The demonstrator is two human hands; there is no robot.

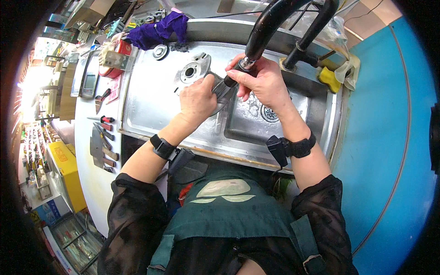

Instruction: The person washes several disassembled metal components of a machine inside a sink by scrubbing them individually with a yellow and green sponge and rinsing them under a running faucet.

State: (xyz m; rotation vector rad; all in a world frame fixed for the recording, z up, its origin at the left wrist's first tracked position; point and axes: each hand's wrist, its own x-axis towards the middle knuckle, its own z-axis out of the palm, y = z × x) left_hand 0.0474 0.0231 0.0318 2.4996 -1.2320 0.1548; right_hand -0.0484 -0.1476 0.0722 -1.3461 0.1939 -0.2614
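My left hand [198, 98] is closed on the edge of a metal machine part, a dish-like piece partly hidden by the hand. My right hand [263, 80] holds the black spray head of a faucet [232, 78] just to the right, its nozzle pointed down at the metal piece. Directly behind my left hand, a flat metal plate with a round central hole [189, 71] lies on the steel drainboard [151, 103]. A small round metal disc [160, 52] rests at the drainboard's back left. The sink basin [254, 132], with a drain strainer [270, 113], is below my right forearm.
A purple cloth [158, 31] hangs over the back rim. Several knives [103, 147] lie on the white counter at left, near a scale [90, 80] and a red tin [123, 48]. A yellow sponge [329, 79] sits at the right back corner, beside a blue wall [378, 137].
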